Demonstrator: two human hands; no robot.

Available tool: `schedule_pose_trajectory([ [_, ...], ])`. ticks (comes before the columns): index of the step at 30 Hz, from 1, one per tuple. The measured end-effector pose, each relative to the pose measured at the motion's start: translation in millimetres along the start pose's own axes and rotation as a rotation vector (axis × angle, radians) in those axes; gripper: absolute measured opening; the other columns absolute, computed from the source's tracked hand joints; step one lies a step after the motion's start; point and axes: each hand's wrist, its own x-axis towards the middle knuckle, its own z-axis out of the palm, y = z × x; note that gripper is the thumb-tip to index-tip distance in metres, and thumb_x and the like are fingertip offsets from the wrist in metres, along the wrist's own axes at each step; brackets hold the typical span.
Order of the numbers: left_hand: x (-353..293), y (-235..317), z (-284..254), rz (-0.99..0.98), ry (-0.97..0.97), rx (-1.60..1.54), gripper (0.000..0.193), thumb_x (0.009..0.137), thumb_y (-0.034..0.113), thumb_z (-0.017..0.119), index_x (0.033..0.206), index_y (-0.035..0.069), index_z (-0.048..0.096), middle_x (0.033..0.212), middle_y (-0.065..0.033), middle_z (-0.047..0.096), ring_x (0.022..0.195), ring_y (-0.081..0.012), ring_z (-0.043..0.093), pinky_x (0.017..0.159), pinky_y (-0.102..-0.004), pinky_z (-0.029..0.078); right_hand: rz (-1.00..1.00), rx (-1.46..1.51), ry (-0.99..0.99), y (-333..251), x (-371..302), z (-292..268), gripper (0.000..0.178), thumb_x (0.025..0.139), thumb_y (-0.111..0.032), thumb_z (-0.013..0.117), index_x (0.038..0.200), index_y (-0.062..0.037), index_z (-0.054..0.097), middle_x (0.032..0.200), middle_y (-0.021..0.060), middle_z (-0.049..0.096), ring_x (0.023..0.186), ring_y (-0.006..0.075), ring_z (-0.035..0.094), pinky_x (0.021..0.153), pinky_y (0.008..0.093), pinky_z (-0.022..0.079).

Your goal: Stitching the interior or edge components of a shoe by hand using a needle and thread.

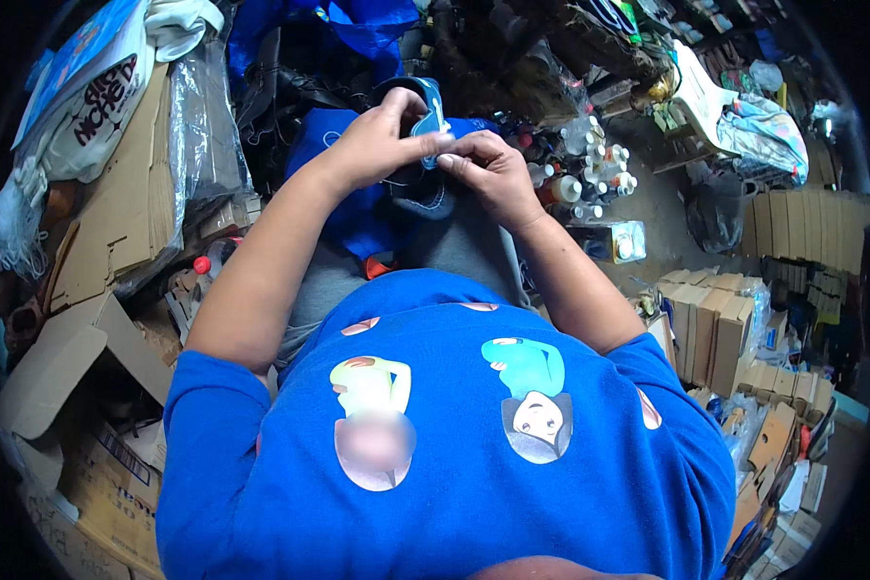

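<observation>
In my left hand (382, 140) is a small blue, curved piece (429, 108) with a pale edge, like part of a shoe; its exact kind is unclear. The fingers of that hand curl round it, and the thumb presses near its lower end. My right hand (493, 172) meets it there, finger and thumb pinched together at the pale edge. Whatever lies in that pinch is too small to make out. Just below both hands, a dark piece with light stitching (423, 205) rests over my lap, on blue material (353, 217).
Flattened cardboard (130, 179) and an opened carton (63, 372) stand on the left. Several bottles (590, 169) cluster to the right of my hands. Beyond them are a white chair (696, 92) with cloth on it and stacked cardboard boxes (710, 324).
</observation>
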Motion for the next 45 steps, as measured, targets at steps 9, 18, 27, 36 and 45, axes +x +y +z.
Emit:
schedule_pose_trajectory([
  [9,5.1,5.2,-4.6,0.006,-0.279,0.573,0.031,0.080,0.036,0.069,0.096,0.008,0.068,0.090,-0.0066,0.064,0.091,-0.0225,0.058,0.083,-0.0355,0.043,-0.043,0.383,0.603,3.9,27.7,-82.7,0.018,0.097,-0.025,0.053,0.092,-0.0079,0.053,0.079,0.0012,0.058,0.072,0.0104,0.053,0.070,0.0253,0.044],
  [18,9.8,0.4,-16.2,-0.135,-0.413,0.285,0.028,0.080,0.021,0.070,0.104,0.007,0.065,0.093,-0.0073,0.068,0.090,-0.0171,0.062,0.084,-0.0315,0.045,0.269,-0.130,-0.630,-72.5,-18.6,-121.4,0.018,0.081,-0.019,0.071,0.079,-0.0041,0.060,0.075,0.0041,0.059,0.067,0.0114,0.055,0.063,0.0273,0.044],
  [27,8.4,6.1,-12.4,-0.068,-0.403,0.214,0.025,0.081,0.011,0.068,0.103,0.000,0.063,0.090,-0.0047,0.067,0.084,-0.0123,0.059,0.082,-0.0295,0.046,0.231,-0.551,-0.250,-29.6,-27.2,-95.4,0.021,0.079,-0.006,0.067,0.100,-0.0113,0.071,0.091,0.0104,0.064,0.085,0.0221,0.063,0.075,0.0318,0.049],
  [36,3.3,12.7,-10.4,-0.094,-0.394,0.203,0.026,0.082,0.010,0.067,0.106,0.001,0.062,0.093,-0.0052,0.066,0.088,-0.0125,0.058,0.085,-0.0301,0.045,-0.126,-0.583,-0.205,-39.5,17.5,-33.5,0.014,0.076,-0.008,0.072,0.089,-0.0104,0.073,0.079,0.0064,0.061,0.073,0.0189,0.062,0.067,0.0306,0.050],
  [45,5.0,4.0,-22.5,-0.122,-0.479,0.084,0.034,0.079,0.014,0.064,0.111,0.000,0.061,0.104,-0.0079,0.063,0.098,-0.0153,0.056,0.091,-0.0298,0.042,-0.048,-0.678,-0.259,-44.1,18.3,-31.6,0.017,0.074,-0.008,0.072,0.091,-0.0122,0.073,0.081,0.0072,0.056,0.076,0.0209,0.061,0.069,0.0319,0.050],
])
